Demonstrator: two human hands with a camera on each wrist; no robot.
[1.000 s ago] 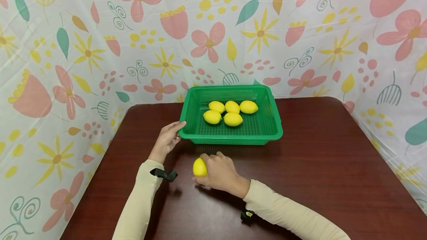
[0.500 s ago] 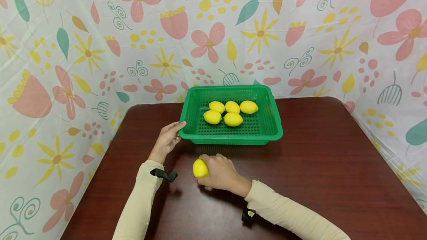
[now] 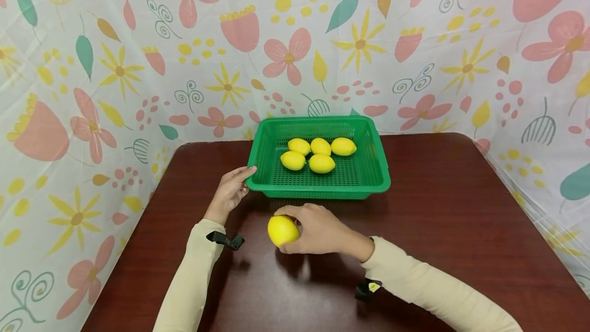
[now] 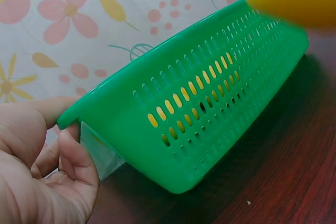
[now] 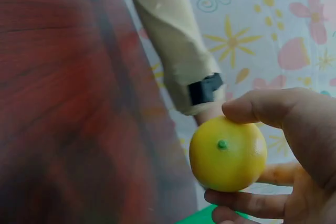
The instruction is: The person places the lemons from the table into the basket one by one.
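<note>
A green perforated plastic basket (image 3: 318,189) stands toward the back of the table, with several yellow lemons (image 3: 322,163) lying inside. My left hand (image 3: 228,192) grips the basket's front left corner; in the left wrist view its thumb lies over the rim and the fingers (image 4: 79,156) curl beneath. In front of the basket, my right hand (image 3: 320,229) holds one lemon (image 3: 282,230) between thumb and fingers, raised above the table. The right wrist view shows this lemon (image 5: 228,153) end-on, with a small green stem spot. Seen from the left wrist, it is a yellow blur at the top right.
The dark reddish-brown table (image 3: 442,219) extends on both sides of the basket. A white floral cloth (image 3: 295,40) hangs behind and beside it. Each sleeve carries a black strap mount, such as the left one (image 3: 226,240).
My right hand has lifted its lemon a little and turned it, the wrist swinging to the right. The left hand stays on the basket corner, and the basket has not moved.
</note>
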